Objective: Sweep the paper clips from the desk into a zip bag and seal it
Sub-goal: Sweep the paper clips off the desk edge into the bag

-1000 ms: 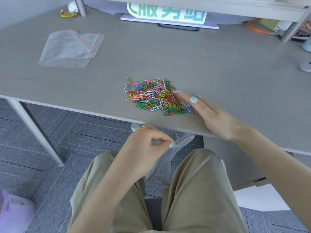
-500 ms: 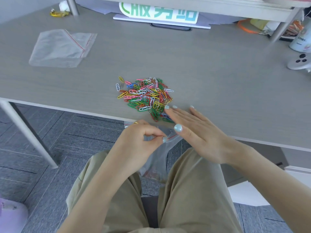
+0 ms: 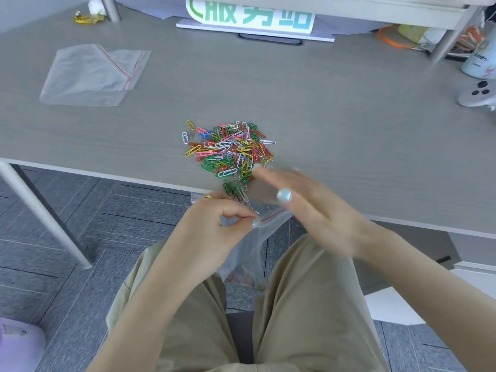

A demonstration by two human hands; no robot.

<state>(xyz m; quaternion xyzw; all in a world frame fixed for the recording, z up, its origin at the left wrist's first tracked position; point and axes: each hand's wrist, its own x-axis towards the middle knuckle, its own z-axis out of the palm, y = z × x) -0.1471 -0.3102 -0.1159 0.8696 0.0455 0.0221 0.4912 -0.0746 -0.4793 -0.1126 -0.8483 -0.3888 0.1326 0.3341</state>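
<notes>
Heap of small bright wire paper clips, glossy and mixed in colour, near the front edge of a smooth grey wood-grain desk. Clear, crinkly plastic zip bag with red seal line pinched by left hand just under that edge, probably to catch clips. Right hand flat, fingers straight and blurred, beside the heap, sweeping clips over the edge. A few clips already inside.
</notes>
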